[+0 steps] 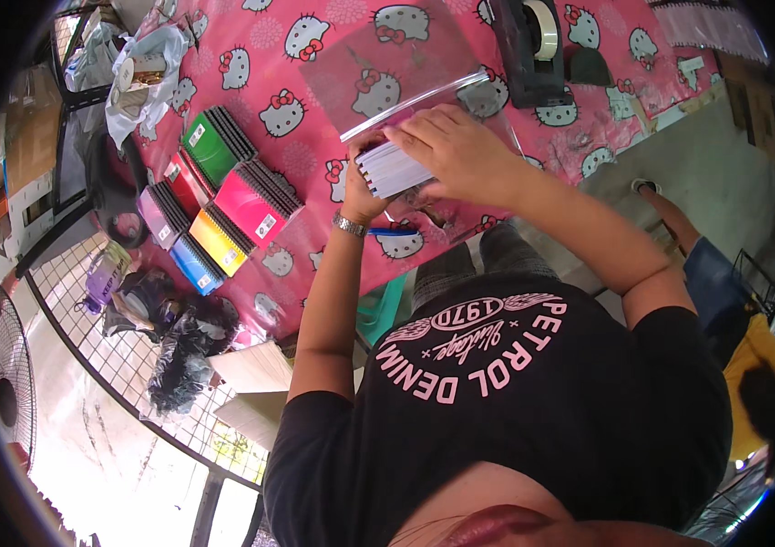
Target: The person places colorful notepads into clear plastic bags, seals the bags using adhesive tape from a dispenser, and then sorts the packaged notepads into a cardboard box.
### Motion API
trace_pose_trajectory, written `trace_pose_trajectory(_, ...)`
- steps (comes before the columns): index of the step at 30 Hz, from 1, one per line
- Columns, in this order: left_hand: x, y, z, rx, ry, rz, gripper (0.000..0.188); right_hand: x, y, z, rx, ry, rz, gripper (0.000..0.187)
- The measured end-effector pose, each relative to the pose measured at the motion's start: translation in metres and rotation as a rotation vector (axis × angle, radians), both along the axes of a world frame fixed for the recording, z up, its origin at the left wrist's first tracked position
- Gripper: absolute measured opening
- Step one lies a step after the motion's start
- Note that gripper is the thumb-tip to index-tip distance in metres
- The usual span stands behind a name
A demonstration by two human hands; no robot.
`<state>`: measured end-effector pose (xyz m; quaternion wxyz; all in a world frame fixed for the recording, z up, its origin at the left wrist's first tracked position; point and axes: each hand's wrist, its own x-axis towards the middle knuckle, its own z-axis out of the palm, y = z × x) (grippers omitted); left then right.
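Left grip (362,193) and right grip (462,153) clasp one paper stack (393,171); six coloured notebook piles (254,202) lie leftward.

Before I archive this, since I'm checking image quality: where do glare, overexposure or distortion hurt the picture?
Head view: the lower left, past the wire mesh, burns out to white; head view: a bright shine lines one edge of the clear plastic bag; head view: the mesh bows, and corners fall to black; head view: the right hand and white stack look fairly clear.
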<state>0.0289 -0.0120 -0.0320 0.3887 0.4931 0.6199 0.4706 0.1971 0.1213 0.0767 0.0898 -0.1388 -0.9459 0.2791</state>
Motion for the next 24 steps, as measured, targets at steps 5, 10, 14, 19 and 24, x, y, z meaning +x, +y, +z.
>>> trace_pose_trajectory(5, -0.011, 0.016, 0.034, -0.357, -0.338, -0.077, 0.073, 0.006, 0.011, 0.000, -0.160, 0.011, -0.152, 0.058)
trace_pose_trajectory(10, -0.047, 0.063, 0.059, -0.331, -0.510, -0.003, 0.058, 0.026, 0.022, -0.042, -1.197, 0.286, -0.743, 0.044)
trace_pose_trajectory(14, -0.044, 0.102, 0.048, -0.603, -0.287, 0.057, 0.051, 0.016, 0.027, -0.078, -1.406, 0.199, -0.949, 0.046)
trace_pose_trajectory(19, -0.028, 0.099, 0.027, -0.569, -0.207, 0.480, 0.070, 0.004, 0.034, -0.075, -1.364, 0.078, -0.956, 0.047)
trace_pose_trajectory(24, -0.018, 0.097, 0.021, -0.634, -0.263, 0.584, 0.076, 0.016, 0.037, -0.093, -0.842, -0.112, -0.870, 0.045)
